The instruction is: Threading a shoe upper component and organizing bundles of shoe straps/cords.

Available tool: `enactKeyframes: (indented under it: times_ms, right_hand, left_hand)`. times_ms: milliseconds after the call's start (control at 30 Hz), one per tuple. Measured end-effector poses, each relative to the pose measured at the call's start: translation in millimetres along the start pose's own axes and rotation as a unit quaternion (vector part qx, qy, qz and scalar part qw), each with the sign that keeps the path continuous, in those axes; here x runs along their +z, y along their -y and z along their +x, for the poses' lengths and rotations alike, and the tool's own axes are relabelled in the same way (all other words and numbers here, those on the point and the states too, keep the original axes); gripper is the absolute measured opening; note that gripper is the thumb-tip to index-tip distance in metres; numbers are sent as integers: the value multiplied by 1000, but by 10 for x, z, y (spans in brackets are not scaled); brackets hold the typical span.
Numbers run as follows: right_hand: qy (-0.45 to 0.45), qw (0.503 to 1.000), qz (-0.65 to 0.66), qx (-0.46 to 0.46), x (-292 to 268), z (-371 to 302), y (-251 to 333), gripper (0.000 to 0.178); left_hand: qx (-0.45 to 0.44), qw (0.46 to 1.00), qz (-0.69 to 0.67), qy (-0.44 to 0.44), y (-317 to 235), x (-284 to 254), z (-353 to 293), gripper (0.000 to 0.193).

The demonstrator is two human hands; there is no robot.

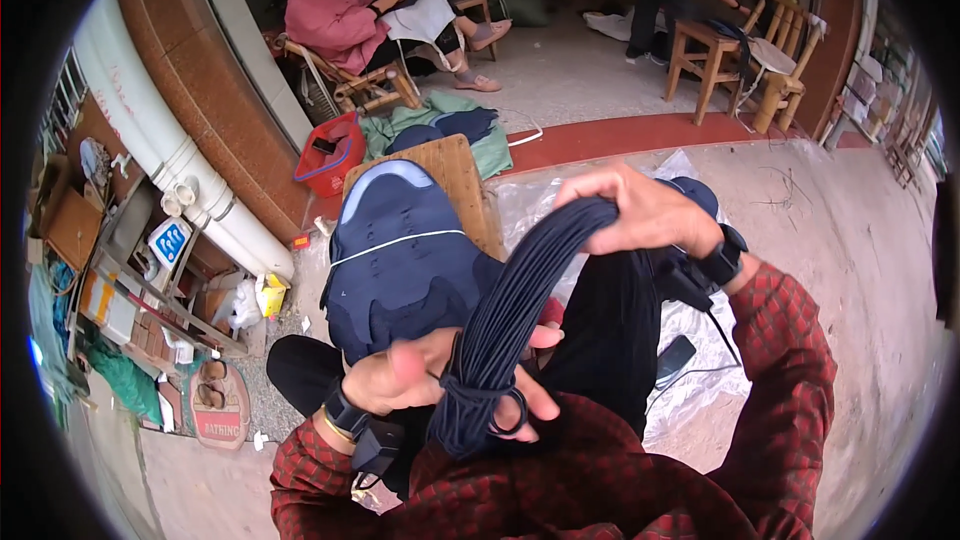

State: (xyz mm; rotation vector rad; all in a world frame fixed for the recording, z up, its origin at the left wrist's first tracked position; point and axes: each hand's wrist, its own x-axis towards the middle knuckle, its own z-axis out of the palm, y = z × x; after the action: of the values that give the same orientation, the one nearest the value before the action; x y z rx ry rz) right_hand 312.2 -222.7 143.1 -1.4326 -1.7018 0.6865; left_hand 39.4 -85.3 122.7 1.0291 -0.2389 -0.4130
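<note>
A long bundle of dark navy cord [515, 305] slants across the space above my lap. At its upper end my right hand [640, 205] grips it, thumb and fingers closed round the strands. Lower down, my left hand [425, 375] holds it from beneath, its fingertips showing on the far side and its thumb held apart. Near those fingers, turns of the same cord wrap the lower end, and a small loop hangs there. Just beyond the left hand lies a stack of navy cut fabric pieces [400, 240], tied with a pale string, partly on a wooden stool [470, 180].
A red basket [330, 155] and green cloth [480, 145] lie beyond the stool. A phone [676, 362] rests on clear plastic sheeting at my right. Cluttered shelving [120, 290] and a white pipe [170, 140] stand left. Two people and wooden chairs [710, 65] are farther back.
</note>
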Motion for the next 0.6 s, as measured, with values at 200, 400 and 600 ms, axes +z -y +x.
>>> enactKeyframes:
  times_ms: [200, 400, 600]
  right_hand:
    - [-9, 975, -181, -128, 7, 573, 299, 36]
    - [-175, 973, -152, 3, 493, 131, -90, 38]
    - [-52, 930, 330, 155, 1446, -402, -121, 48]
  left_hand:
    - [135, 988, -4, -79, 113, 18, 331, 55]
    - [104, 941, 120, -300, 289, -34, 49, 28]
    - [51, 934, 214, -281, 525, -31, -154, 21]
